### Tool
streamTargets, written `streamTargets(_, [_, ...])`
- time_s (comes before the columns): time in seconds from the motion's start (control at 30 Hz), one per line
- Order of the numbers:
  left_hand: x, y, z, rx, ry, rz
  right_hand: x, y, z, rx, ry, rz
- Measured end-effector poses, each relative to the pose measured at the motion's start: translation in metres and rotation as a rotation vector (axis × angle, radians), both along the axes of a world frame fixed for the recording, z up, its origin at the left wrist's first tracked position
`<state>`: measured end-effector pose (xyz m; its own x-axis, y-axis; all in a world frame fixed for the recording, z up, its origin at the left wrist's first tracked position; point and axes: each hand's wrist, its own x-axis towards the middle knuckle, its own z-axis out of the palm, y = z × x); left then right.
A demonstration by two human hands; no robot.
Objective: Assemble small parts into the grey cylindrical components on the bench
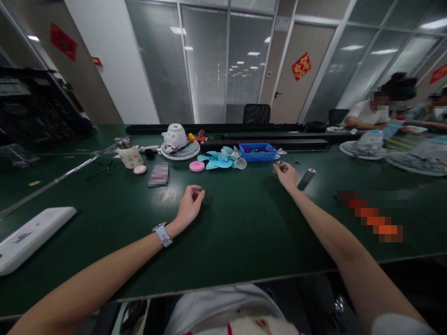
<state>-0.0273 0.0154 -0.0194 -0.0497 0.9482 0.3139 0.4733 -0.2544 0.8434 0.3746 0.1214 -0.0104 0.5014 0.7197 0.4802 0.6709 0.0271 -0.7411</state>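
Above the green table my left hand hovers near the middle, fingers loosely curled and thumb apart, with nothing visible in it. My right hand reaches further out, its fingers closed around a small dark metallic piece, mostly hidden by the fingers. Just right of that hand a grey cylinder with a shiny end stands on the table. Beyond the hands lie light blue fan blades, a round pink piece and a blue tray with small coloured items inside.
A white fan with its grille lies at the back, beside a patterned bottle. A white casing is at left. A blurred orange-red object lies at right. Black rails cross the back. People sit at far right.
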Motion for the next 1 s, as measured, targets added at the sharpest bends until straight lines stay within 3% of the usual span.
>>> streamTargets(0.1, [0.002,-0.004,0.008,0.015,-0.009,-0.058,-0.061,-0.026,0.012,0.047,0.016,0.344])
streamTargets(0.2, [0.005,-0.012,0.018,0.042,-0.005,-0.161,-0.125,-0.063,0.015,-0.026,0.024,0.760])
streamTargets(0.27, [0.007,-0.016,0.023,0.063,0.013,-0.235,-0.156,-0.088,0.013,-0.084,0.004,0.941])
streamTargets(0.37, [0.009,-0.022,0.025,0.092,0.072,-0.352,-0.177,-0.114,0.010,-0.127,-0.007,1.098])
streamTargets(0.5, [0.011,-0.022,0.026,0.116,0.138,-0.407,-0.179,-0.123,0.008,-0.149,0.030,1.132])
streamTargets(0.8, [0.017,-0.015,0.042,0.172,0.112,-0.314,-0.178,-0.122,0.008,-0.160,0.008,1.118])
streamTargets(1.0, [-0.008,-0.004,0.025,0.122,0.286,-0.292,-0.181,-0.126,0.006,-0.149,-0.020,1.080])
